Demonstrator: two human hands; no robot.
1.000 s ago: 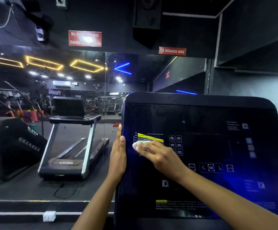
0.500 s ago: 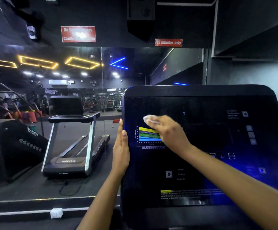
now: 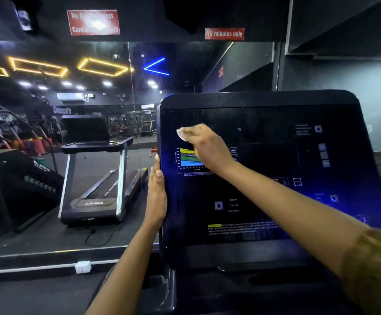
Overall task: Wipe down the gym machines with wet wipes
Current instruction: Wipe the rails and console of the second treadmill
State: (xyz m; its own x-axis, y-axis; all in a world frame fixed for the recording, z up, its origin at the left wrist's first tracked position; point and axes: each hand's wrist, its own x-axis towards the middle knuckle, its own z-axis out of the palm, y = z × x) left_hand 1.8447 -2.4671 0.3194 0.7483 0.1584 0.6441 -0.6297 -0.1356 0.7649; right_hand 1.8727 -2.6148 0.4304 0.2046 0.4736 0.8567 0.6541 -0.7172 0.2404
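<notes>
Wipe pressed high on the console, near its left edge

The right hand held the wipe flat under straight fingers, just above the chart, with most of the panel lying to its right. The left hand clasped the console's left edge. The wipe had climbed higher than half a second before.

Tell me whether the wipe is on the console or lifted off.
On it: the right hand presses the wipe against the console, just above the coloured chart.
</notes>
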